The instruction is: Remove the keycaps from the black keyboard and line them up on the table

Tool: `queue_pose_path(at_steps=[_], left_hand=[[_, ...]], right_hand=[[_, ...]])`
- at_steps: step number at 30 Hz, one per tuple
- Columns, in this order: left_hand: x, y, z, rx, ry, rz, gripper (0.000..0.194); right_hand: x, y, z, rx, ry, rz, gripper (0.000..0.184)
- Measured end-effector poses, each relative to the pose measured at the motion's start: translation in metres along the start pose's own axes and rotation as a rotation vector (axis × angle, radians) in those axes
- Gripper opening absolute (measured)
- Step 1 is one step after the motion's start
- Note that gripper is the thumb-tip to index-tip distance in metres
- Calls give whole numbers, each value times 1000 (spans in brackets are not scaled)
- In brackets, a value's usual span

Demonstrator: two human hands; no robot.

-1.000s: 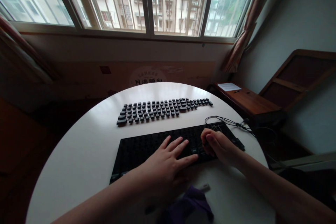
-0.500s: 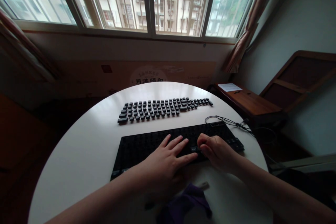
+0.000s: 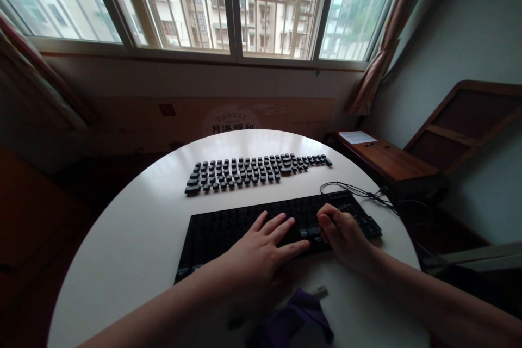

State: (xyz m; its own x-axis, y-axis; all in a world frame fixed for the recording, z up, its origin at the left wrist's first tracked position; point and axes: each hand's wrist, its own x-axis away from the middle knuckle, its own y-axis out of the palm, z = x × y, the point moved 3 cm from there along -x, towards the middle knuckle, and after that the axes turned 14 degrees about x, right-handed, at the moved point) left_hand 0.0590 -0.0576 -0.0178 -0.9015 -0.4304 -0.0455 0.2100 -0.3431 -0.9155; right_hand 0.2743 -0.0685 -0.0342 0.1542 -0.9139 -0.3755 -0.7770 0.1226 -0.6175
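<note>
A black keyboard (image 3: 240, 231) lies on the white round table, most of its keycaps off and a few still along its near edge and right end. My left hand (image 3: 265, 250) rests on it, fingers spread flat, holding nothing. Just right of it, my right hand (image 3: 342, 231) is closed over the keyboard's right part. Thin wire loops of what looks like a keycap puller (image 3: 349, 209) stick out from that fist; the rest is hidden by my fingers. Beyond the keyboard, many loose black keycaps (image 3: 244, 171) stand in rows.
A black cable (image 3: 354, 189) runs off the table's right side. Near me lie a purple cloth (image 3: 299, 315) and a small greyish object (image 3: 320, 292). A wooden side table (image 3: 391, 157) with a paper stands at the right, below the window.
My right hand moved left and down to the keys beside my left hand, then back right and turned, showing the wire loops again. My left hand stays in place.
</note>
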Motion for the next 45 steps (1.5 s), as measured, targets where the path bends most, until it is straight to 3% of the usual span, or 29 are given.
queue_pose_path(at_steps=[6,13,19,25,29,35,41,45], left_hand=[[1,0,0,20,3,-5,64],[-2,-13,4,117,-16,65,61],[-2,-35,11,281,-103,431,31],[-1,-34,19,230,1,496,15],[-1,-34,17,202,14,519,15],[1,-38,14,203,-21,586,14],[7,-45,0,227,-141,680,14],[10,-50,-9,257,-200,706,17]], right_hand=[[0,-8,-5,-236,219,255,35],[7,-13,-4,9,-121,154,22],[10,-17,-29,182,-427,158,11],[16,-6,-33,141,-430,1,22],[15,-2,-30,109,-458,-10,21],[12,-5,-40,179,-515,89,7],[7,-25,-37,285,-475,273,11],[-6,-37,-42,535,-465,284,19]])
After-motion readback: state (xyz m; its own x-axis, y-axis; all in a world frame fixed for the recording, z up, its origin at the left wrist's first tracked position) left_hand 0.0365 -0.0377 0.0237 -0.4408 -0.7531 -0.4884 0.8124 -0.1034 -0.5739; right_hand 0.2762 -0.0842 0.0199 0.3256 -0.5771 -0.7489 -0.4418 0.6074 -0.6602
